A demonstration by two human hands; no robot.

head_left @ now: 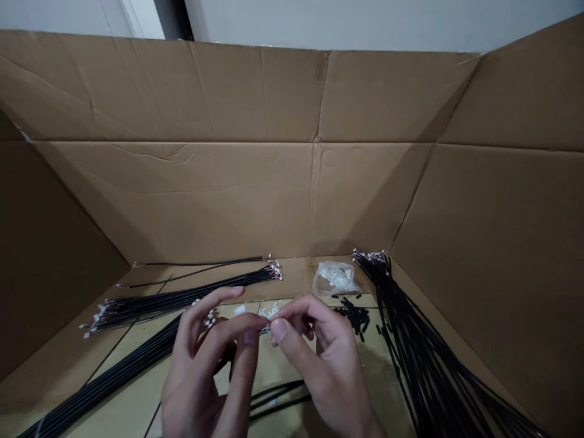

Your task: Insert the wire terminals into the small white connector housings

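My left hand (214, 371) pinches thin coloured wires (264, 329) between thumb and index finger, while its other fingers are raised and curled. Right against those fingertips, my right hand (319, 359) pinches the same wires with thumb and index finger. Whatever small piece may sit inside the right pinch is hidden. Below and between the hands lie several short lengths of black cable (278, 396). Just behind the fingertips are small white connector housings (269, 309), partly covered by the hands.
Cardboard walls (219, 201) surround the work surface. Black cable bundles with white connectors lie left (177, 293), front left (123, 360) and right (424, 353). A clear bag of white pieces (336, 277) sits at the back, near loose short black tubes (354, 316).
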